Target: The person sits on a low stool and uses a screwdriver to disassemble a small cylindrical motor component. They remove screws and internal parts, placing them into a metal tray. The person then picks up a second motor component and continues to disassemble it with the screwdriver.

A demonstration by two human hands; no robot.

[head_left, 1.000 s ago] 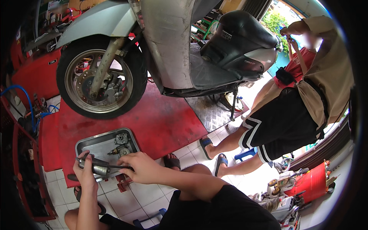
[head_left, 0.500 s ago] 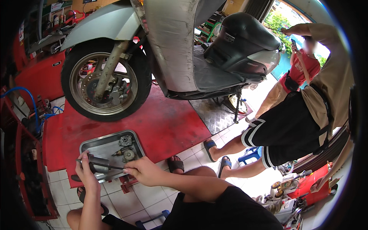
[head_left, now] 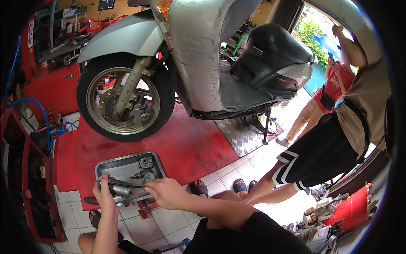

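We grip silver cylinder in left hand, pinch dark rod in right hand; steel tray just beyond grip; step seems rod work at cylinder; next calls for steady hold

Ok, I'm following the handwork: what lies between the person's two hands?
The head view shows a silver cylinder at the left hand and a slim dark rod extending to the right hand.

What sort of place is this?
Probably a motorbike repair shop: a scooter stands on a red platform, and a metal tray nearby holds mechanical parts.
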